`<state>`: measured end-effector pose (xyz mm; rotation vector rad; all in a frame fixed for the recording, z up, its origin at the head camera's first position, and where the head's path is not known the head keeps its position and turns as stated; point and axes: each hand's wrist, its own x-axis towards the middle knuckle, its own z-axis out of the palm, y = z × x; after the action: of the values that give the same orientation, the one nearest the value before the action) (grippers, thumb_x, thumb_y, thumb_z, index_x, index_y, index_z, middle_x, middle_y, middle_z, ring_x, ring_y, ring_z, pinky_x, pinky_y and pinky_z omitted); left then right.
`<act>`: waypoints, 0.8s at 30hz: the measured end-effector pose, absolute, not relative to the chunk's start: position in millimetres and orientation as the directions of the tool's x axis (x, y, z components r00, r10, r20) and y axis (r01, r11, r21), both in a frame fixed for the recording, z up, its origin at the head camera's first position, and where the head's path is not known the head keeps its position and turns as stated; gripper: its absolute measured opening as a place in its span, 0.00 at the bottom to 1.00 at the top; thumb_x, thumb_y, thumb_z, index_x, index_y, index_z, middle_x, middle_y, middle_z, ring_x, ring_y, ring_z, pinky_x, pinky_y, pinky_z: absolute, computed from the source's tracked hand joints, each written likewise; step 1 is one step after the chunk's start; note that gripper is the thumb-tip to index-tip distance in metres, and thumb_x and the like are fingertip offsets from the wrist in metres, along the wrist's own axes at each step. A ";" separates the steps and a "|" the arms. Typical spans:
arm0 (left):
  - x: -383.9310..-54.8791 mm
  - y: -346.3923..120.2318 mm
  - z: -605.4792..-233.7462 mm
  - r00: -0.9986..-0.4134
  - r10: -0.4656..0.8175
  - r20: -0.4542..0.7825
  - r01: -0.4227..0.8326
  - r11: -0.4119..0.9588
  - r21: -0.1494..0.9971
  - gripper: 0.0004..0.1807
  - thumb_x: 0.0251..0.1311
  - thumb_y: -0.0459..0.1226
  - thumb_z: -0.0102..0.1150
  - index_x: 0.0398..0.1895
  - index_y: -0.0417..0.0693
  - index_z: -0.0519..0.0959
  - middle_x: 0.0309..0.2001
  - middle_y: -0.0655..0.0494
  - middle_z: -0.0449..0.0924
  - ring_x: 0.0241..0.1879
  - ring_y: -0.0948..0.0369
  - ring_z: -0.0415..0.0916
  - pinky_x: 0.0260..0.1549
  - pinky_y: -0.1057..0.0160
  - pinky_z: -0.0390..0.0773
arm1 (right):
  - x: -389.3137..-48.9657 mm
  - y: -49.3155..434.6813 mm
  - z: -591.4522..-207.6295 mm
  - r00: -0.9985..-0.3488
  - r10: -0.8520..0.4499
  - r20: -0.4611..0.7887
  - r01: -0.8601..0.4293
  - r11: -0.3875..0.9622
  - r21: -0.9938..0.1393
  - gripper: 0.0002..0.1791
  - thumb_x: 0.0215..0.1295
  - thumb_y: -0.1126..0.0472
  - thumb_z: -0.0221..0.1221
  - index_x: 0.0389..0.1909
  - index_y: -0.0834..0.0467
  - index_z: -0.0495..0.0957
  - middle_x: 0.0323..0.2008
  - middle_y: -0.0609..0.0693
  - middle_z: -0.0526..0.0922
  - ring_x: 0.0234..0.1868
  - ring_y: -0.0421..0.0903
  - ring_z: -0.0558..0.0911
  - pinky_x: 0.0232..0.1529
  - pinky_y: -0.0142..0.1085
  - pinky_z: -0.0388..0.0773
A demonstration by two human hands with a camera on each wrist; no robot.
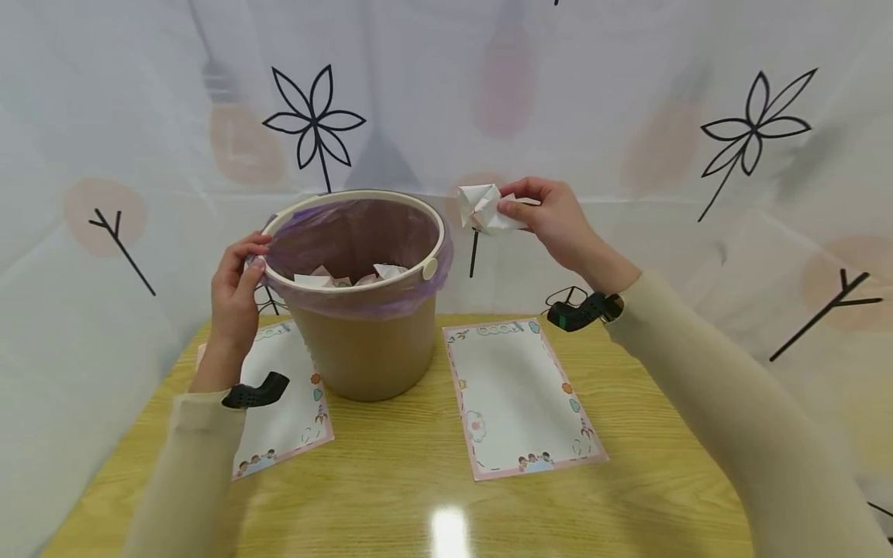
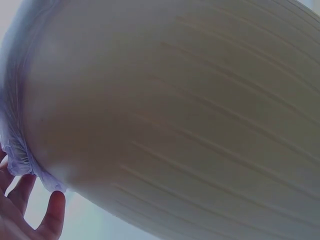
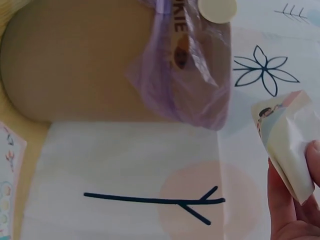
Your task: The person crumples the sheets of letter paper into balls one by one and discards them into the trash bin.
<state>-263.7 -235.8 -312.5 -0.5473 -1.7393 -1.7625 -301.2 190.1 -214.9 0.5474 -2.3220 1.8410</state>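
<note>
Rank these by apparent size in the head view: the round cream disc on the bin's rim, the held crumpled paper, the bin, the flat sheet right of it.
1. Bin
2. Flat sheet
3. Crumpled paper
4. Round disc

Table [image 1: 391,480] and Its Load

A yellow, wood-grained table is carrying a bin and two printed sheets. The brown bin [image 1: 370,349] is standing towards the far side, its base resting between the papers. At the viewer's left, one sheet [image 1: 282,426] is lying flat at a slant, near the bin. At the viewer's right, a second sheet [image 1: 519,395] is lying flat; its pink border is framing a white field. Nearer the front, a bright reflection [image 1: 449,531] is gleaming on the wood.
</note>
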 end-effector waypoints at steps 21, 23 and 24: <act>-263.9 -226.5 -317.4 -0.713 -0.194 0.674 0.694 -0.057 0.718 0.11 0.71 0.32 0.46 0.48 0.36 0.76 0.63 0.45 0.71 0.70 0.53 0.57 0.65 0.59 0.63 | -331.1 154.9 -188.6 -0.890 -0.379 0.252 -0.350 0.215 -0.912 0.14 0.68 0.66 0.61 0.52 0.66 0.80 0.44 0.55 0.82 0.39 0.47 0.81 0.40 0.35 0.81; -263.9 -226.0 -318.0 -0.711 -0.208 0.672 0.697 -0.076 0.713 0.11 0.71 0.32 0.46 0.48 0.36 0.76 0.63 0.45 0.71 0.70 0.52 0.57 0.63 0.60 0.65 | -334.5 150.6 -184.4 -0.884 -0.411 0.224 -0.348 0.259 -0.901 0.15 0.69 0.65 0.61 0.54 0.66 0.80 0.46 0.55 0.82 0.40 0.48 0.81 0.41 0.36 0.80; -263.9 -225.8 -318.2 -0.709 -0.214 0.672 0.699 -0.084 0.710 0.11 0.71 0.32 0.46 0.47 0.37 0.77 0.62 0.45 0.71 0.70 0.52 0.57 0.62 0.61 0.66 | -335.9 148.5 -182.0 -0.880 -0.426 0.210 -0.348 0.280 -0.895 0.15 0.70 0.65 0.61 0.54 0.65 0.80 0.46 0.55 0.82 0.41 0.48 0.81 0.42 0.36 0.80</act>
<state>-263.9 -225.8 -318.2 -0.5354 -1.5617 -1.8574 -335.9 148.5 -182.0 0.7782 -2.5687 1.7644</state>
